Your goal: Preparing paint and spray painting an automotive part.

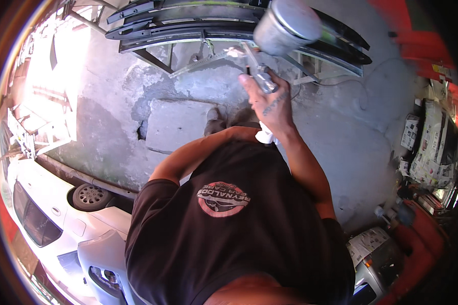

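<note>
Head view, right hand: the right hand (270, 104) was raised toward 12 o'clock, its fingers curled tight around the grip of a spray gun (263, 76); the forearm ran down toward 5 o'clock
Head view, spray gun: it sat in that fist just above centre; its metal cup (288, 24) rose blurred toward 12 o'clock, grey and round, overlapping the dark panels behind it
Head view, left hand: the left arm bent in from 9 o'clock and crossed the chest; the left hand (264, 135) lay just below the right wrist, closed around a white cloth (266, 137); the fingers were mostly hidden, so how tightly they pressed I cannot tell
Head view, panels: dark car body panels (188, 23) lay across a metal stand (152, 61) at 12 o'clock, just beyond the gun
Head view, floor: rough grey concrete floor (188, 122) spread under the person; a shoe (215, 122) showed near centre
Head view, shirt: a black shirt (229, 239) filled the lower middle
Head view, surroundings: a white car (51, 203) stood at 8 o'clock; paper-masked parts (432, 147) lay at 3 o'clock; a thin cable (351, 81) trailed across the floor at 2 o'clock
</note>
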Demonstrator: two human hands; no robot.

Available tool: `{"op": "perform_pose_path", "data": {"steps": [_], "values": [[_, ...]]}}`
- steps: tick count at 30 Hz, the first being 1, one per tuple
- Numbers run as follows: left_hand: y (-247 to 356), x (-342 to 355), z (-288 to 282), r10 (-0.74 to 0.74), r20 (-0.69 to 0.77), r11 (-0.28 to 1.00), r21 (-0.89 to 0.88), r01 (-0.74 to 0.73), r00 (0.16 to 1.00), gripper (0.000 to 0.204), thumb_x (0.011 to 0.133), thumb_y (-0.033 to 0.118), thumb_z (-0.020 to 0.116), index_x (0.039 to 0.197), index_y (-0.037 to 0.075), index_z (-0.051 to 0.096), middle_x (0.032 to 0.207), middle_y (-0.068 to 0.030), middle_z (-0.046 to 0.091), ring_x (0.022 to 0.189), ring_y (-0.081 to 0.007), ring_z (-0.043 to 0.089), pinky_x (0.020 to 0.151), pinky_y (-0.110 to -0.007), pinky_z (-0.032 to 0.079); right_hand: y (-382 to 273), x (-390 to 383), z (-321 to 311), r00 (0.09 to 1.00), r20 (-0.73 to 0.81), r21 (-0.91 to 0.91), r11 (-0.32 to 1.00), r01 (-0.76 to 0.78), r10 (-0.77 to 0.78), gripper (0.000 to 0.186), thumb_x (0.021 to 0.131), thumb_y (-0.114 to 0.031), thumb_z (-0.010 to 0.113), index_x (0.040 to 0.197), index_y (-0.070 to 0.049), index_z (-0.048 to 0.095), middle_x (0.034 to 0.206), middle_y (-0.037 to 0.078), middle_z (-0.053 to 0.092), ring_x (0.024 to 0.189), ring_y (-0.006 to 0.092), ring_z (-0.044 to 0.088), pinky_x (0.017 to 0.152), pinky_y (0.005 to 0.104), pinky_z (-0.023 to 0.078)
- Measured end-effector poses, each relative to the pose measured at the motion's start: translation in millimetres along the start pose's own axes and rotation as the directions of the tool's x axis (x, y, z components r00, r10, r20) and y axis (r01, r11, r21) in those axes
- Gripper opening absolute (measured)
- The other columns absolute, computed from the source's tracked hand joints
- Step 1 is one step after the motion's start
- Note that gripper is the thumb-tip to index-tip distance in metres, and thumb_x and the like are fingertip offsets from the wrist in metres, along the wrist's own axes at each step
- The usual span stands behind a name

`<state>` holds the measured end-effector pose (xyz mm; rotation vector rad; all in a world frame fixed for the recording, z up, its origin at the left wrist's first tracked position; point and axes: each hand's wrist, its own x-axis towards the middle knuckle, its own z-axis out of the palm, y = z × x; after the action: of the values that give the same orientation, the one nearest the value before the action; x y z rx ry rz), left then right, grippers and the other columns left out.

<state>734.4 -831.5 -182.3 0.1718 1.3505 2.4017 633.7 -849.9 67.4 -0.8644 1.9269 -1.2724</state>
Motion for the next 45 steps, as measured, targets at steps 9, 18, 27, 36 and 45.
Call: {"op": "perform_pose_path", "data": {"steps": [9, 18, 27, 36, 45], "values": [[-16.4, -1.4, -11.2, -0.106, -0.238, 0.779, 0.584, 0.229, 0.966, 0.034, 0.09, 0.02, 0.061, 0.12, 0.004, 0.068, 0.114, -0.0224, 0.07, 0.112, -0.0382, 0.067, 0.094, -0.046, 0.052, 35.9, -12.9, -100.6, 0.909, -0.414, -0.218, 0.974, -0.056, -0.041, 0.027, 0.095, -0.025, 0.074, 0.1, 0.001, 0.07, 0.065, 0.002, 0.06, 0.049, 0.0087, 0.052, 0.044, 0.027, 0.042], [-65.9, -86.2, -36.6, -0.067, -0.463, 0.719, 0.592, 0.365, 0.884, 0.035, 0.081, 0.011, 0.062, 0.114, 0.006, 0.071, 0.109, -0.0219, 0.073, 0.108, -0.0384, 0.069, 0.093, -0.046, 0.053, 36.2, -2.9, -32.2, 0.951, -0.31, -0.174, 0.984, -0.04, -0.016, 0.022, 0.096, -0.021, 0.074, 0.098, 0.0, 0.069, 0.066, 0.0, 0.059, 0.05, 0.0084, 0.053, 0.045, 0.027, 0.042], [-56.9, -244.2, -80.4, -0.115, -0.473, 0.738, 0.549, 0.394, 0.874, 0.033, 0.078, 0.008, 0.06, 0.108, 0.005, 0.073, 0.107, -0.0215, 0.073, 0.106, -0.0364, 0.07, 0.091, -0.045, 0.052, -37.4, 16.0, 154.8, 0.983, -0.049, -0.234, 0.959, 0.162, -0.178, 0.025, 0.094, -0.023, 0.074, 0.096, 0.002, 0.068, 0.065, 0.016, 0.064, 0.056, 0.0263, 0.062, 0.06, 0.0391, 0.049], [-88.4, -376.0, -117.3, 0.026, -0.462, 0.858, 0.465, 0.217, 0.886, 0.044, 0.073, 0.0, 0.053, 0.112, 0.003, 0.074, 0.108, -0.0197, 0.075, 0.107, -0.0322, 0.07, 0.096, -0.041, 0.052, -108.3, 31.7, 320.4, 0.961, 0.073, -0.154, 0.949, 0.274, -0.265, 0.022, 0.094, -0.021, 0.073, 0.098, 0.0, 0.069, 0.073, 0.018, 0.069, 0.064, 0.0288, 0.069, 0.062, 0.0398, 0.052], [-60.9, -406.1, -143.9, 0.049, -0.283, 0.77, 0.622, 0.144, 0.958, 0.05, 0.075, -0.001, 0.053, 0.12, 0.003, 0.072, 0.113, -0.021, 0.074, 0.112, -0.034, 0.069, 0.1, -0.042, 0.052, -125.6, 42.3, 332.7, 0.983, -0.041, -0.197, 0.966, 0.167, -0.178, 0.026, 0.096, -0.024, 0.072, 0.101, 0.001, 0.071, 0.07, 0.012, 0.068, 0.062, 0.0201, 0.064, 0.061, 0.0369, 0.051]]}}
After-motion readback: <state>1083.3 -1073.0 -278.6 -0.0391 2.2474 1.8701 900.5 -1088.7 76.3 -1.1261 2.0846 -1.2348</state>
